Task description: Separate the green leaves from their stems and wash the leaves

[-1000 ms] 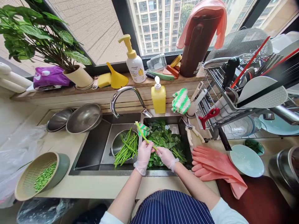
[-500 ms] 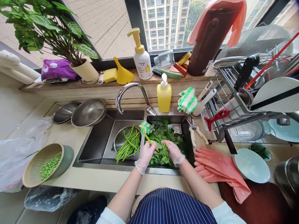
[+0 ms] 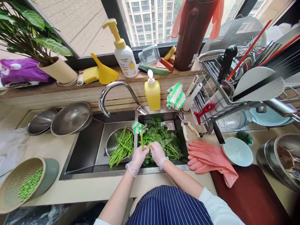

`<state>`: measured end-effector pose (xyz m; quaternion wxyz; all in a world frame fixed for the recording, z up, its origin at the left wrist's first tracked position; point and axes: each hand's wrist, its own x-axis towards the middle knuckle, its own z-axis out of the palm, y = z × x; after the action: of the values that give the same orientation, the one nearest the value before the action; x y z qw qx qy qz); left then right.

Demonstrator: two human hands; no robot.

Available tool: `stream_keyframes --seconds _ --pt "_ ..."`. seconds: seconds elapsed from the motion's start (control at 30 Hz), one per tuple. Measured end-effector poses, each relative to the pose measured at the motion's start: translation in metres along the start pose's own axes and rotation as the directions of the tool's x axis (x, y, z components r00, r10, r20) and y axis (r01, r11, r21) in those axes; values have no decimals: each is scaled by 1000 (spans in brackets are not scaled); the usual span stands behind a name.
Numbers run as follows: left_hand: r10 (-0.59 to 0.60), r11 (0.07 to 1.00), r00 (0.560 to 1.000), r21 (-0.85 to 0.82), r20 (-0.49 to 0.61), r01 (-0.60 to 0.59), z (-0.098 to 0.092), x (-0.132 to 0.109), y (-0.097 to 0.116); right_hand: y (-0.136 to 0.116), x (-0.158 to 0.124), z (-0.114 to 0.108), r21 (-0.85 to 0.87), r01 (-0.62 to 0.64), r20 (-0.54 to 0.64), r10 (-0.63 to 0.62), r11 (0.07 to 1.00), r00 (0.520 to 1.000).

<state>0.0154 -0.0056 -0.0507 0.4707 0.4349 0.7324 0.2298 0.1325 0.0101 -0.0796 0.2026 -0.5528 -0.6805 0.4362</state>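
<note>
Green stem [image 3: 141,139] stands nearly upright between two hands in thin clear gloves, close to the front edge of the sink [image 3: 89,150]. The left hand [image 3: 138,157] is pinched shut on the stem's lower part. The right hand [image 3: 157,152] touches the left, its fingers closed on the same stem's base. Both hands hover over the right basin, which is heaped with leafy greens [image 3: 165,137]. In the left basin a steel bowl [image 3: 109,144] holds a bundle of bare stems [image 3: 122,149], some overhanging its front rim. A green-and-white cloth [image 3: 137,127] lies on the divider between the basins. Pink rubber gloves [image 3: 208,159] lie on the counter just beside the sink's right edge, with scissors [image 3: 187,128] behind them.
</note>
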Motion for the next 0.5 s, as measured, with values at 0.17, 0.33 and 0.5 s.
stream_keyframes --seconds 0.17,0.33,0.5 --pt "-137 965 990 -225 18 138 -10 0 3 19 7 -24 115 -1 24 -2 993 1000" --pt "-187 981 975 -73 -117 179 -67 7 -23 78 4 -72 -317 -437 26 468 842 883" --pt "-314 840 912 369 -265 397 -111 32 -69 116 -5 -63 -491 -571 125 702 658 701"
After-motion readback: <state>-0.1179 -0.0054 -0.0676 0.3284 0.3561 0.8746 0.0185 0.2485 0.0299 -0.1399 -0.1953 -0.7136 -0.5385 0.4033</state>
